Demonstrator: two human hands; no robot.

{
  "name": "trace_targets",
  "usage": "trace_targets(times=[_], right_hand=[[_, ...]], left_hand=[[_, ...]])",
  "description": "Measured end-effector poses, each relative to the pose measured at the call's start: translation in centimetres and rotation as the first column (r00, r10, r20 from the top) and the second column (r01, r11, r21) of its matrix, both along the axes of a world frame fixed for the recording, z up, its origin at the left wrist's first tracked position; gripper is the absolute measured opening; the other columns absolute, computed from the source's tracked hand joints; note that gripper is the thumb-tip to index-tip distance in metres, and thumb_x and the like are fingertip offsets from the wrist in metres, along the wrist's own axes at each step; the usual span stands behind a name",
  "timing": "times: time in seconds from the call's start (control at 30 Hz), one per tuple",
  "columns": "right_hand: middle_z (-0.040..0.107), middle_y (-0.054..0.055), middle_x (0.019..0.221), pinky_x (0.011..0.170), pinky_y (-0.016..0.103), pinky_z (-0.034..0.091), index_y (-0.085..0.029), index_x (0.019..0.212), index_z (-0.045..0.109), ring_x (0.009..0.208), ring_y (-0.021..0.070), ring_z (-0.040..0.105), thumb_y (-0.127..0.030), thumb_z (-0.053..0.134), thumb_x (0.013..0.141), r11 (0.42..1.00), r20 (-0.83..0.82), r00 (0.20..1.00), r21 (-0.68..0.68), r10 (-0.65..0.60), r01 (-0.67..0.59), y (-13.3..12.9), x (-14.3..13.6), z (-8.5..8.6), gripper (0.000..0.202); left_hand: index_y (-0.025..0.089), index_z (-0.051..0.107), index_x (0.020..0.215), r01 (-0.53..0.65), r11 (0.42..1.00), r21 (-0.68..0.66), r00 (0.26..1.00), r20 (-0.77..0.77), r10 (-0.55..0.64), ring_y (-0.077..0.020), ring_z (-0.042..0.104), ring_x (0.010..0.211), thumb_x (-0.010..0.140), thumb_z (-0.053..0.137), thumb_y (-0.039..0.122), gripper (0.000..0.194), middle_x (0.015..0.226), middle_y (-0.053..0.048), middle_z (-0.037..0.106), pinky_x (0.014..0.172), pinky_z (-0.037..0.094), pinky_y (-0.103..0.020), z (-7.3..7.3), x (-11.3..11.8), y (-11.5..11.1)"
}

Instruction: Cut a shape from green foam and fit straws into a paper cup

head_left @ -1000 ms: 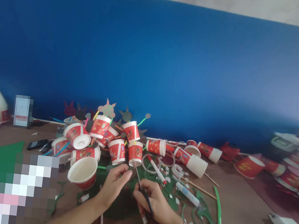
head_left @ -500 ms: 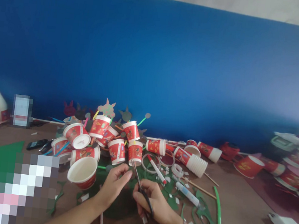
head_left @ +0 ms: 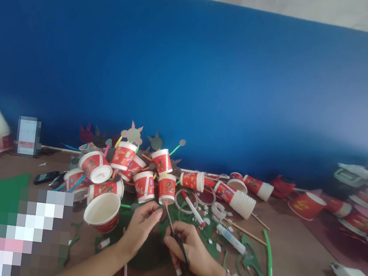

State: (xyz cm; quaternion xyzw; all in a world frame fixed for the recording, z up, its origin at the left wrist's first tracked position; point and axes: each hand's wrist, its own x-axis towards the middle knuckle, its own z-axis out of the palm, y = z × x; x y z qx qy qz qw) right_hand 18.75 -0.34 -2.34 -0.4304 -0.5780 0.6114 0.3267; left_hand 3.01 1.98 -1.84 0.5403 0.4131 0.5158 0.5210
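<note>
My right hand [head_left: 188, 242] is closed around the handles of a pair of black-handled scissors [head_left: 180, 248]. Their blades point up and left, close to the fingertips of my left hand [head_left: 142, 228]. My left thumb and fingers are pinched together on a small dark brown paper piece [head_left: 163, 214], mostly hidden by the fingers. Just left of that hand a green straw [head_left: 125, 205] shows, with a dark disc at its end. Dark green paper [head_left: 151, 251] lies on the table below both hands.
Red-and-white paper cups [head_left: 144, 186] are heaped behind my hands, some with paper animal heads. To the right lie a red-capped marker [head_left: 193, 207], a glue tube [head_left: 230, 238], a tape roll [head_left: 218, 210], stacked cups [head_left: 235, 200] and a green straw [head_left: 268, 260]. A blue panel [head_left: 191, 77] stands behind.
</note>
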Motion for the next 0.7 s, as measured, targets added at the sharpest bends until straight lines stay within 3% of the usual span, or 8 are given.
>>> trace_targets(times=[0.3,0.43,0.7], right_hand=[[0.050,-0.007,0.039,0.028,0.014,0.031,-0.016,0.073,0.051,0.027,0.0055,0.039,-0.055,0.062,0.070,0.999,-0.008,1.000,-0.035,0.017,-0.018,-0.03,-0.02,0.13,0.042],[0.054,-0.005,0.043,0.031,0.014,0.033,-0.015,0.075,0.052,0.031,0.0056,0.043,-0.052,0.063,0.071,0.999,-0.022,1.000,-0.030,0.015,-0.016,-0.12,-0.06,0.30,0.039],[0.049,-0.007,0.039,0.028,0.014,0.031,-0.016,0.072,0.050,0.027,0.0049,0.038,-0.055,0.063,0.070,1.000,-0.026,1.000,-0.019,0.014,-0.015,-0.04,-0.03,0.02,0.041]], left_hand=[[0.018,0.046,0.061,0.000,1.000,0.010,1.000,-0.002,0.000,-0.0120,0.037,0.059,0.079,0.055,0.038,0.028,0.059,0.004,0.041,0.056,0.032,-0.022,-0.15,-0.03,-0.01],[0.018,0.044,0.061,0.051,0.999,0.006,0.998,-0.028,-0.051,-0.0110,0.034,0.057,0.080,0.054,0.037,0.029,0.058,0.005,0.037,0.054,0.030,-0.022,-0.29,0.00,-0.02],[0.018,0.045,0.061,0.055,0.998,0.006,0.998,-0.033,-0.055,-0.0110,0.032,0.057,0.079,0.054,0.038,0.029,0.059,0.004,0.037,0.054,0.030,-0.022,-0.35,-0.02,0.10]])
